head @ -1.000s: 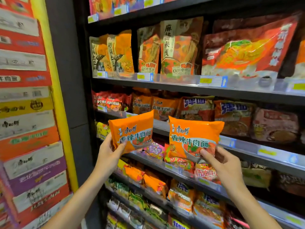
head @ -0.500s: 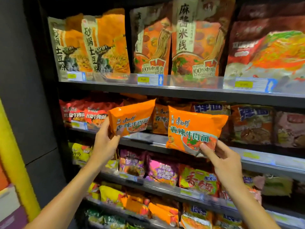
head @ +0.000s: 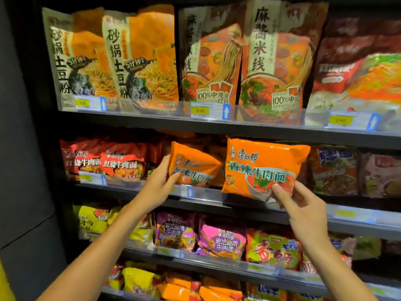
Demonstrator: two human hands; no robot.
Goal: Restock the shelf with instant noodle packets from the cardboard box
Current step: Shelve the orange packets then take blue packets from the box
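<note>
**Two orange noodle packets at the second shelf**

The left hand (head: pixel 159 185) is gripping a glossy orange instant noodle packet with green lettering (head: pixel 193 165), thumb across its front lower corner and fingers curled behind its left edge. This left packet is sitting tilted, its top leaning back into the second shelf row, its lower edge just above the clear plastic price rail (head: pixel 188 192) at the front of the dark metal shelf board (head: pixel 130 190). More orange packets are showing dimly behind it.

The right hand (head: pixel 301 205) is pinching a second, matching orange noodle packet printed with a bowl of soup (head: pixel 263 168), thumb pressing on the front at the lower right corner and fingers wrapping behind. This right packet is standing nearly upright and facing outward, in front of the shelf edge, its bottom overlapping the rail. The two packets are hanging side by side, close together, though whether they are touching is unclear.

To the left on the same row, red beef noodle packets (head: pixel 121 161) are standing. On the shelf above, tall cream-and-orange noodle pouches (head: pixel 141 59) are lining up behind yellow price labels (head: pixel 200 110). Below, pink and purple packets (head: pixel 221 237) and yellow-green packets (head: pixel 93 220) are filling the lower rows.
</note>
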